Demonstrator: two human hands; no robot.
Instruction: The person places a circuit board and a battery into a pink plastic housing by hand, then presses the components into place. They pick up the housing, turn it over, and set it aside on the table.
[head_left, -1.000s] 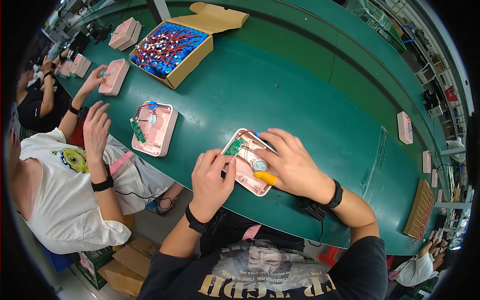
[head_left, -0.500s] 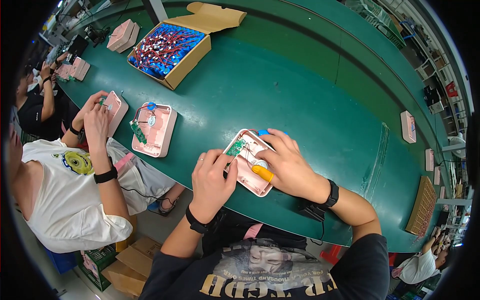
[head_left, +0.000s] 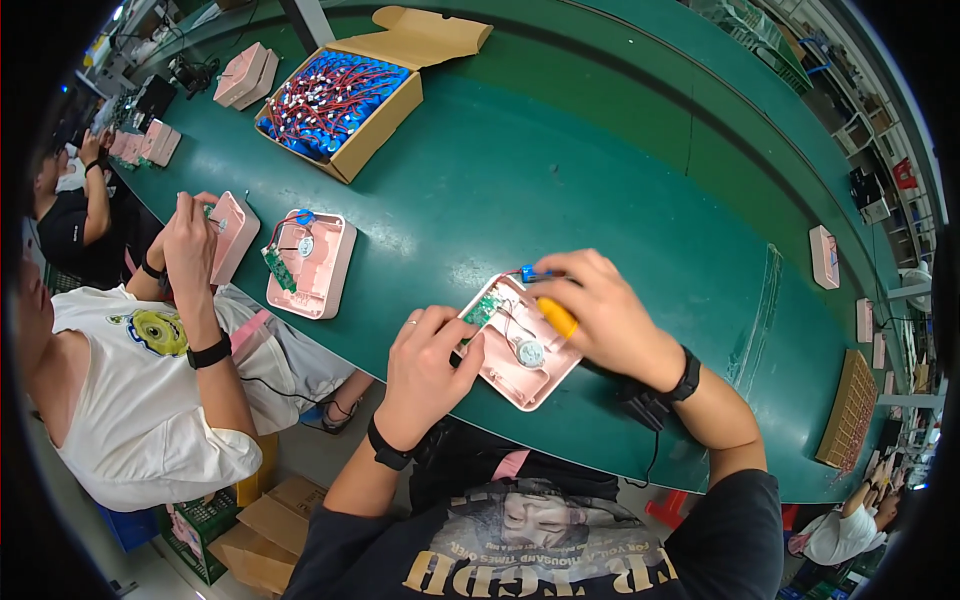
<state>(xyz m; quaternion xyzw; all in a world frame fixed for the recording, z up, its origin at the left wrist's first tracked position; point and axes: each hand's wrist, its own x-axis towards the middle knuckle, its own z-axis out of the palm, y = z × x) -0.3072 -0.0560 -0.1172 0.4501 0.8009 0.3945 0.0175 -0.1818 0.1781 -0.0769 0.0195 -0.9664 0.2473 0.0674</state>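
- Shell (head_left: 543,386), pink and open-topped, lies on the desk (head_left: 640,200) between both hands.
- Green board (head_left: 486,307) is at the shell's far left corner; round disc (head_left: 530,353), wired, sits inside too.
- Left hand (head_left: 432,360): fingers bent at the shell's left side, by the board; cannot tell what it pinches.
- Right hand (head_left: 610,312): fingers curled over the shell's right side, yellow cot (head_left: 556,318) on the thumb; fingertips near a blue cell (head_left: 534,273), grip unclear.
- Carton (head_left: 385,126) of blue cells stands farther off, left.
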